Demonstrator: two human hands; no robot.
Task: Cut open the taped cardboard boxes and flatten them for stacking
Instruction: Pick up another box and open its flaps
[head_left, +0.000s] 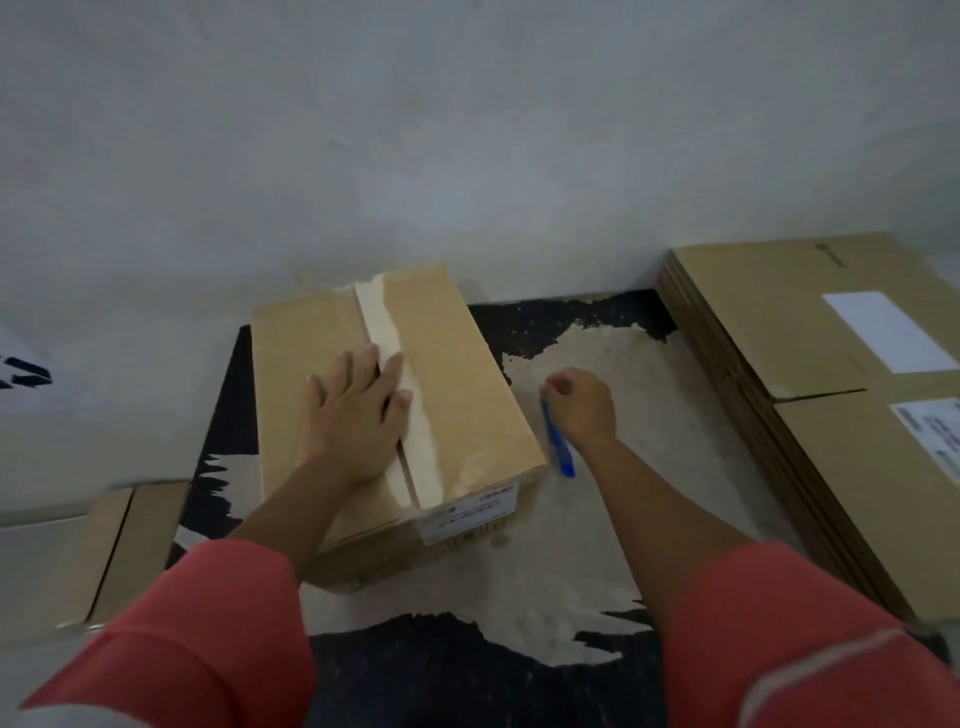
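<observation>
My left hand lies flat and relaxed on top of the taped cardboard box, fingers straight, two of them resting right across the strip of tape that runs down the middle. My right hand is curled round a blue cutter, held just beside the box's right edge and off the cardboard (I cannot tell whether the blade is out).

The box sits on the floor in front of me, closed, with its label on the near face. To the right, against the wall, is the stack of flattened boxes; another box lies at my left.

The worry is plain: my steadying fingers are on the very line the cutter must follow. If I draw the blade along the tape without shifting that hand to one side, a slip would run it into them. Pressing with only one palm, the box could also skid on the floor as the blade drags. Cutting too deep might score the flaps and weaken them for stacking.
</observation>
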